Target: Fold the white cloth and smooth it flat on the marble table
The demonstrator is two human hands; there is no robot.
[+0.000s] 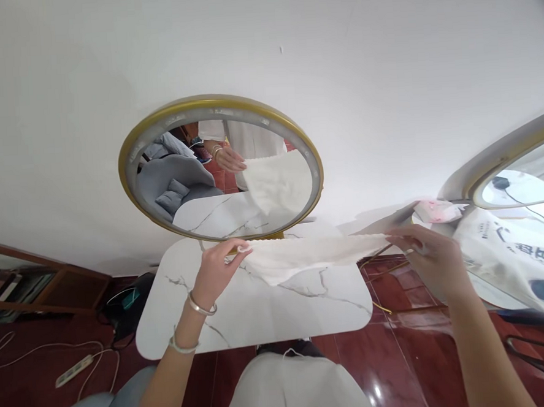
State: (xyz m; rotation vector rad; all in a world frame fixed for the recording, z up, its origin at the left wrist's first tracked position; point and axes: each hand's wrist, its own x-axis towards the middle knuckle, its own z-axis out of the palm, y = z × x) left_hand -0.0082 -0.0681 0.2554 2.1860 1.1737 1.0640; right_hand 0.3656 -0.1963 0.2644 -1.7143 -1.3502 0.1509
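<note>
A thin white cloth (298,255) is stretched between my two hands, above a white marbled tabletop (260,318). My left hand (218,268) pinches one upper corner between thumb and fingers. At the other end, my right hand (425,258) grips the opposite corner; its fingertips are slightly blurred. The upper edge runs nearly straight, while the lower part hangs down to a point over the table. Behind the cloth stands a round gold-framed mirror (222,176), which reflects one hand and the hanging cloth.
At right are a second mirror (522,157), a pink-and-white packet (438,210) and a white printed bag (510,256). A power strip (74,371) with cables lies on the red tiled floor at left, near a black bin (128,304) and a wooden shelf (70,292).
</note>
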